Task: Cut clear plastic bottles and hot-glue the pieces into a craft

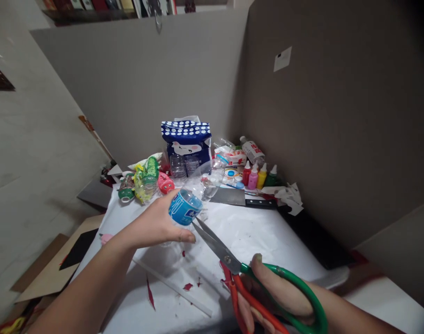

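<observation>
A cut piece of clear plastic bottle with a blue label (184, 208) is held in my left hand (159, 220), its open rim facing up and to the right. My right hand (277, 292) grips scissors (229, 260) with one green and one red handle. The blades are slightly parted, and their tips reach the lower right edge of the blue label. Whether the tips touch the plastic is hard to tell.
On the white-covered table (253, 236), a cleaver (232, 196) lies behind my hands, near paint bottles (257, 177) and a blue bag (186, 146). Decorated bottles (147, 178) stand back left. Red scraps (188, 287) and a white strip (173, 287) lie in front.
</observation>
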### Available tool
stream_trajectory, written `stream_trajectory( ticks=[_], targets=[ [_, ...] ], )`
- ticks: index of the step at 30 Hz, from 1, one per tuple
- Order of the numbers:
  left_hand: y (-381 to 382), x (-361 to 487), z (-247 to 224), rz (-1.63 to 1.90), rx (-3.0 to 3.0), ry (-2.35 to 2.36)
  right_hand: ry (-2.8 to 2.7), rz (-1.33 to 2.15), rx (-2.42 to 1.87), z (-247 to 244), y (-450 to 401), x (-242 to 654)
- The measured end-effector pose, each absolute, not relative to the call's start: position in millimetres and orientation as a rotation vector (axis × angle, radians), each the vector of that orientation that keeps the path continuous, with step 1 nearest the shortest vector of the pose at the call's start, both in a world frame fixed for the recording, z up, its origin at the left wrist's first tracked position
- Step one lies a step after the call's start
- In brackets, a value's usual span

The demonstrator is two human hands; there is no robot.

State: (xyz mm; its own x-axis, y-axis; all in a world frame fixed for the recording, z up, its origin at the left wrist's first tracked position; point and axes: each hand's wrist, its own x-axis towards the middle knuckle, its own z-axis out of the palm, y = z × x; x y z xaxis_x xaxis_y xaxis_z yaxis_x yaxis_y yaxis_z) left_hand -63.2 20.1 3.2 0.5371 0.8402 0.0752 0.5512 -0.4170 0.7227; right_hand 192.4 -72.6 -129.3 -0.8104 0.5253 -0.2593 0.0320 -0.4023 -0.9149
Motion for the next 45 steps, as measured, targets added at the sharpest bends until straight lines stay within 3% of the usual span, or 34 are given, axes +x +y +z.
stream_trajectory(
  ticks=[7,14,17,22,26,32,35,42,45],
  targets=[
    [20,-58,6,0.628,2.012,1.229,-1.359,2.288,-0.732,-134,-73,189],
    [27,-67,-2,0.752,1.803,1.107,-1.561,2.033,-0.668,-111,-73,199],
    [26,-72,-4,0.813,1.716,1.051,-1.716,1.624,-1.039,-97,-64,213],
    [22,-62,-1,0.987,1.508,0.965,-2.013,0.529,-1.830,-90,-38,228],
    [18,-53,-2,1.056,1.274,0.931,-2.128,0.214,-2.042,-99,-23,229],
    [15,-52,-6,1.047,1.178,0.969,-2.162,0.192,-2.064,-94,-21,229],
    [16,-49,-17,0.966,1.214,0.925,-2.105,0.224,-1.811,-80,-35,222],
    [12,-27,-41,0.539,1.587,0.705,-1.460,1.334,-0.881,-75,-49,171],
    [5,-21,-39,0.526,1.742,0.848,-1.233,1.539,-0.706,-83,-38,157]
  ],
)
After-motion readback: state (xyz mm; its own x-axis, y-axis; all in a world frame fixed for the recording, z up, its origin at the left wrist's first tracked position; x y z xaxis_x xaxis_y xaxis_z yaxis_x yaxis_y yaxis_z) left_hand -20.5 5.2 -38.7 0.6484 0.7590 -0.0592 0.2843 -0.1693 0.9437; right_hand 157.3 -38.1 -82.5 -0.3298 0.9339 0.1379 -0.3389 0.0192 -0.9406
